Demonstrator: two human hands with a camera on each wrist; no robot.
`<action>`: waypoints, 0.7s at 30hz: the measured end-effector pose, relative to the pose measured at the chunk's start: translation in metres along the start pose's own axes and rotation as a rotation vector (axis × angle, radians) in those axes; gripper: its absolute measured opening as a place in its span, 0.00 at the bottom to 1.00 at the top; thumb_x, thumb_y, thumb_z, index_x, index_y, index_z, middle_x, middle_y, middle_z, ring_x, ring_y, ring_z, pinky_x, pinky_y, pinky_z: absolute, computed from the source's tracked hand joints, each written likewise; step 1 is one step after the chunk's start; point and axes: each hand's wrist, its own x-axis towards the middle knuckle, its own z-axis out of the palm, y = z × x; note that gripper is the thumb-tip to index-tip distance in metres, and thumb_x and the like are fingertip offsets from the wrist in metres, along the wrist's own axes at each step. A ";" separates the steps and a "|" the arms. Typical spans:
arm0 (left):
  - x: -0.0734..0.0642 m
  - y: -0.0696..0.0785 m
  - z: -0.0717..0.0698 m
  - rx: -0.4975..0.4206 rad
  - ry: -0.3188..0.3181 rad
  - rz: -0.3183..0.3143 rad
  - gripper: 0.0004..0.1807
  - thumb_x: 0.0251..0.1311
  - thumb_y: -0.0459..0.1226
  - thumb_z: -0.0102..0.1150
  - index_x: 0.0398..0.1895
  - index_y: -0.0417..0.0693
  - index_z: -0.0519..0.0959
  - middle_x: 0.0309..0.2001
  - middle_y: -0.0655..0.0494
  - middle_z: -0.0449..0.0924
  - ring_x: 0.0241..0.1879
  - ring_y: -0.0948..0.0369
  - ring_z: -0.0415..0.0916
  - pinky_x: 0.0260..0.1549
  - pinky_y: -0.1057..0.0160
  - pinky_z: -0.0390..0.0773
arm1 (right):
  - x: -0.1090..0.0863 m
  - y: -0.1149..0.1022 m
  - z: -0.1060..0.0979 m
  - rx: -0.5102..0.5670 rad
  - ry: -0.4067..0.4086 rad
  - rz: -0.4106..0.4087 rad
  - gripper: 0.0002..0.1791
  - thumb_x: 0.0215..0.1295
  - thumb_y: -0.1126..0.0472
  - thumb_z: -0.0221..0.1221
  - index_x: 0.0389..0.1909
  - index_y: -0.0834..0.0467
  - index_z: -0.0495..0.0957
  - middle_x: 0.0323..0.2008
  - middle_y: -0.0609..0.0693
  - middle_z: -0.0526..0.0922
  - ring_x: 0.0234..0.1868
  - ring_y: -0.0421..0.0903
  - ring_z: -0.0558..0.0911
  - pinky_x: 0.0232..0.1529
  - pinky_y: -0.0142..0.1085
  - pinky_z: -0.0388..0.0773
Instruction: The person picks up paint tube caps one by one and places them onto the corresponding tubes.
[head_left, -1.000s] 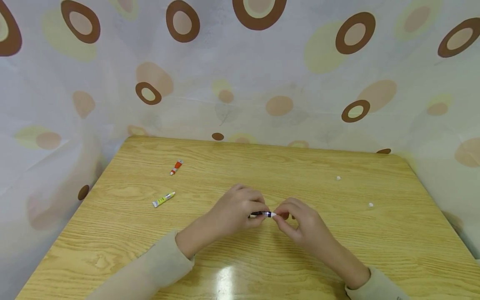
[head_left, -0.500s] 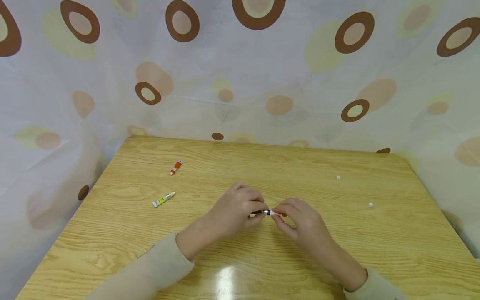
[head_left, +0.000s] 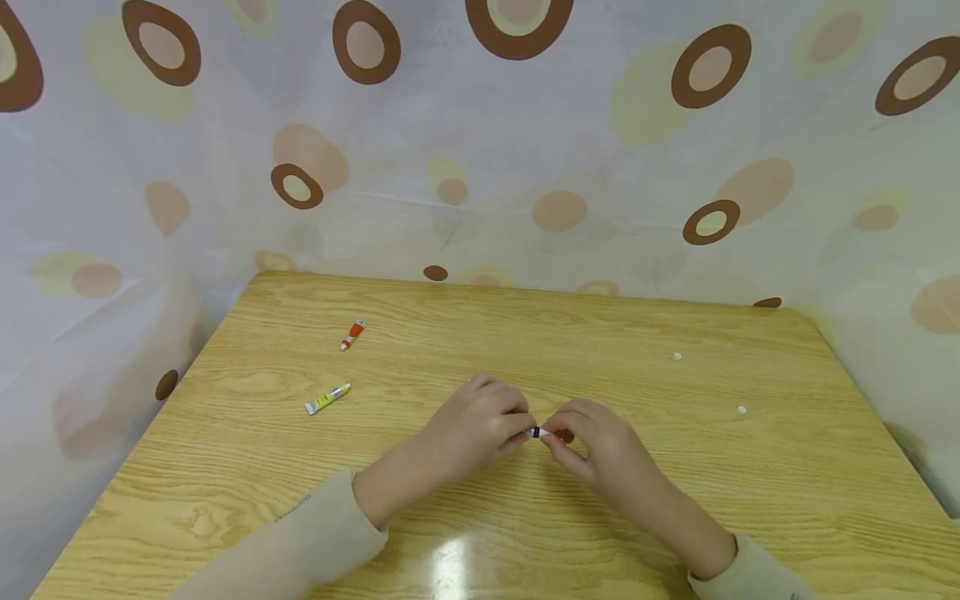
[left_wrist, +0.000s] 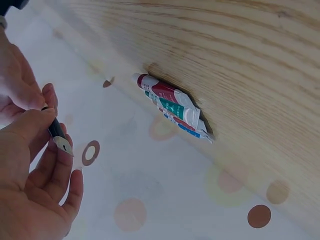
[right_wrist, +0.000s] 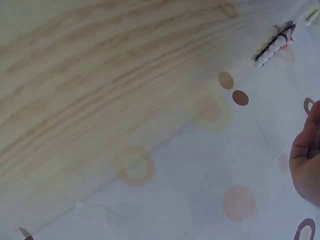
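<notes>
My left hand [head_left: 480, 425] grips a small paint tube [left_wrist: 56, 130] with a dark label and a crimped silver end, seen best in the left wrist view. At the other end, thumb and forefinger of my right hand [head_left: 603, 446] pinch the tube's white cap. In the head view only a short dark and white stretch of the tube shows between the two hands. The right hand also shows at the right edge of the right wrist view, where its fingertips are cut off.
A red paint tube [head_left: 352, 335] and a yellow one [head_left: 327, 399] lie at the table's left. Two small white caps [head_left: 742, 410] lie at the right. Several tubes [left_wrist: 172, 106] lie together on the wooden table [head_left: 660, 533]. Patterned cloth [head_left: 510, 125] hangs behind.
The left fingers now cover more of the dark tube, and the hands sit slightly closer together. The right fingers have shifted a little on the cap. The loose tubes and caps stay put.
</notes>
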 end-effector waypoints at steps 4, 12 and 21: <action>-0.001 0.001 0.002 -0.027 0.012 -0.013 0.03 0.56 0.38 0.77 0.32 0.53 0.91 0.36 0.63 0.86 0.39 0.65 0.84 0.46 0.66 0.81 | -0.002 -0.001 -0.001 0.070 -0.032 0.080 0.10 0.57 0.72 0.71 0.34 0.56 0.83 0.33 0.42 0.84 0.33 0.35 0.78 0.36 0.25 0.78; -0.007 0.001 0.003 -0.148 -0.032 -0.158 0.02 0.56 0.36 0.76 0.31 0.50 0.91 0.34 0.59 0.82 0.30 0.66 0.77 0.35 0.69 0.81 | -0.003 0.000 -0.004 0.003 -0.021 0.124 0.13 0.50 0.70 0.75 0.34 0.56 0.84 0.36 0.44 0.85 0.32 0.39 0.79 0.33 0.28 0.79; -0.017 -0.004 0.005 -0.090 -0.149 -0.199 0.02 0.54 0.40 0.77 0.31 0.55 0.91 0.32 0.63 0.83 0.35 0.66 0.78 0.37 0.67 0.76 | -0.009 0.010 -0.014 -0.046 0.022 0.145 0.12 0.49 0.71 0.74 0.33 0.55 0.85 0.37 0.43 0.85 0.33 0.39 0.81 0.34 0.24 0.79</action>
